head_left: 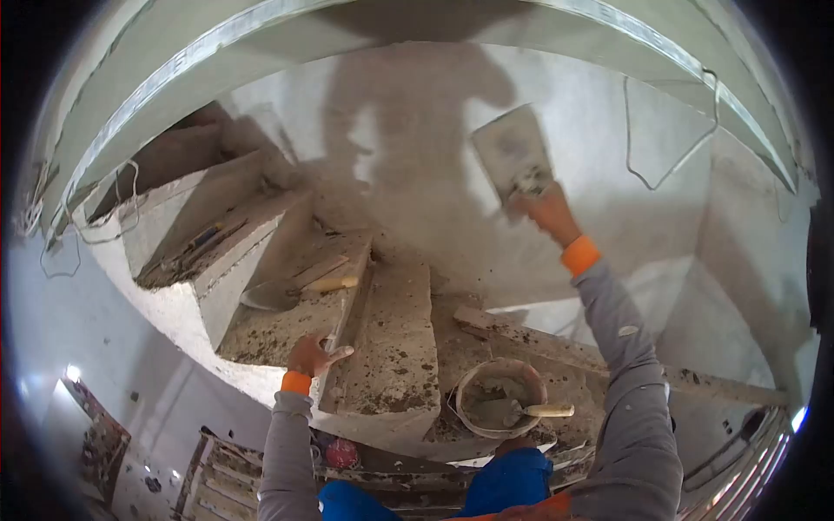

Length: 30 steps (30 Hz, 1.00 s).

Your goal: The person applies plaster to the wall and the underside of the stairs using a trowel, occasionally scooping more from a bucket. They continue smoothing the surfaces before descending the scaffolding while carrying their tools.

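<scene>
My right hand (543,211) is closed on a plastering float (512,148), a flat rectangular board with grey smears, raised against the plastered wall (417,165). The handle is hidden behind my fingers. Down on the left, my left hand (314,354) rests on the edge of a rough concrete step (287,334), fingers stretched out and holding nothing. Just above it on that step lies a trowel (334,283) with a pale wooden handle. A bucket of mortar (460,421) stands below my right arm, with a second trowel (549,410) in it, its handle across the rim.
Bare concrete stairs (395,356) climb to the left, spattered with mortar. More tools (200,243) lie on a higher step. A wooden plank (556,347) runs behind the bucket. Bent wire (665,184) hangs at the upper right. A slatted wooden piece (221,478) is at lower left.
</scene>
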Tool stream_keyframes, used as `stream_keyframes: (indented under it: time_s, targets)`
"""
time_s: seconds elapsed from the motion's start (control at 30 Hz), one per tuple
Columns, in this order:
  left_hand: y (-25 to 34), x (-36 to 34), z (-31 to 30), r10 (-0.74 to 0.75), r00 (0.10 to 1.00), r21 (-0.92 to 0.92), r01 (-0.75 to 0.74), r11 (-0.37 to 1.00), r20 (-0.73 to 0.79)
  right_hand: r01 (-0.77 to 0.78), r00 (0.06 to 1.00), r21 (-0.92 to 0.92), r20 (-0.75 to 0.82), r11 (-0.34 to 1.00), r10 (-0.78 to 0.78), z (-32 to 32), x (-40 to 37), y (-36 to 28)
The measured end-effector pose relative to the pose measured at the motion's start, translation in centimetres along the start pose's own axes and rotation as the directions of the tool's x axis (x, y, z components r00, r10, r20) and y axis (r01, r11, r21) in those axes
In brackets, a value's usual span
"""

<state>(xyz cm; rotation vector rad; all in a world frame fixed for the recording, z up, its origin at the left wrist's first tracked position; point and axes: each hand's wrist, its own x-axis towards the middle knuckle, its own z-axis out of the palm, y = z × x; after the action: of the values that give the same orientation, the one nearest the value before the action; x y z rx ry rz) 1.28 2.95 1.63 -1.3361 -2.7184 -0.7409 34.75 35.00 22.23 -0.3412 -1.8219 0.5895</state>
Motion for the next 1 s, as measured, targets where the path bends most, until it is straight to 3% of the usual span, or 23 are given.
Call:
stream_keyframes:
  time_s: [0.1,0.2,0.27,0.37,0.4,0.43,0.47,0.5,0.57,0.67,0.77,0.8,0.83,0.9,0.93,1.0]
  targets:
    - [-1.4,0.4,0.8,0.057,0.997,-0.023,-0.059,0.998,-0.053,0.056,0.998,-0.159,0.04,0.986,-0.051,0.1,-2.2,1.3]
    - [-0.8,0.3,0.6,-0.011,1.0,-0.061,0.012,0.998,0.007,0.083,0.983,0.276,-0.178,0.958,-0.034,-1.9,-2.2,0.6]
    - [-0.6,0.1,0.6,0.054,0.998,-0.073,-0.055,0.996,-0.022,0.243,0.906,0.314,-0.411,0.918,-0.099,-4.2,0.9,2.5]
    - [-0.5,0.1,0.5,0.054,0.998,-0.062,-0.056,0.996,-0.033,0.443,0.703,-0.017,-0.613,0.896,-0.36,-9.2,4.6,-0.5]
    - [-0.4,0.1,0.5,0.039,0.999,-0.057,-0.041,0.998,-0.029,0.49,0.681,0.005,-0.627,0.872,-0.379,-11.0,6.7,-0.1]
    - [-0.2,0.0,0.4,0.035,0.999,-0.048,-0.036,0.998,-0.02,0.403,0.66,-0.096,-0.659,0.91,-0.362,-12.6,8.4,-0.8]
    - [-0.1,-0.2,0.3,0.03,0.999,-0.041,-0.031,0.999,-0.012,0.458,0.656,0.011,-0.679,0.889,-0.329,-13.6,9.6,-1.7]
    - [0.1,-0.1,0.2,0.027,1.0,-0.036,-0.027,0.999,-0.006,0.383,0.663,0.013,-0.7,0.924,-0.265,-14.3,10.0,-3.2]
    - [-0.1,-0.1,0.4,0.043,0.999,-0.037,-0.043,0.998,-0.013,0.464,0.627,0.012,-0.711,0.886,-0.318,-15.8,12.1,-3.4]
    - [0.5,0.0,0.0,0.012,0.999,0.0,-0.012,1.0,0.035,0.473,0.657,0.112,-0.706,0.874,-0.265,-15.7,12.9,-2.9]
    - [-0.1,0.2,0.1,0.056,0.998,-0.005,-0.056,0.998,-0.012,0.445,0.695,0.019,-0.638,0.895,-0.332,-13.0,11.8,-4.5]
    - [-0.5,0.1,0.4,0.086,0.996,-0.01,-0.087,0.996,-0.038,0.473,0.68,-0.073,-0.604,0.878,-0.417,-11.0,11.4,-5.6]
    - [-0.6,0.1,0.5,0.082,0.996,-0.029,-0.083,0.996,-0.03,0.561,0.586,-0.205,-0.587,0.802,-0.56,-8.5,11.8,-6.2]
    - [-0.6,0.1,0.4,0.069,0.998,-0.059,-0.069,0.996,-0.01,0.679,0.532,-0.204,-0.526,0.705,-0.664,-3.3,12.6,-7.5]
    - [-0.7,0.1,0.4,0.071,0.997,-0.048,-0.072,0.996,-0.014,0.619,0.637,-0.055,-0.549,0.784,-0.542,-0.2,10.7,-10.6]
    - [-0.9,0.2,0.6,0.075,0.997,-0.033,-0.075,0.997,-0.024,0.636,0.697,0.001,-0.431,0.771,-0.574,4.1,12.2,-10.6]
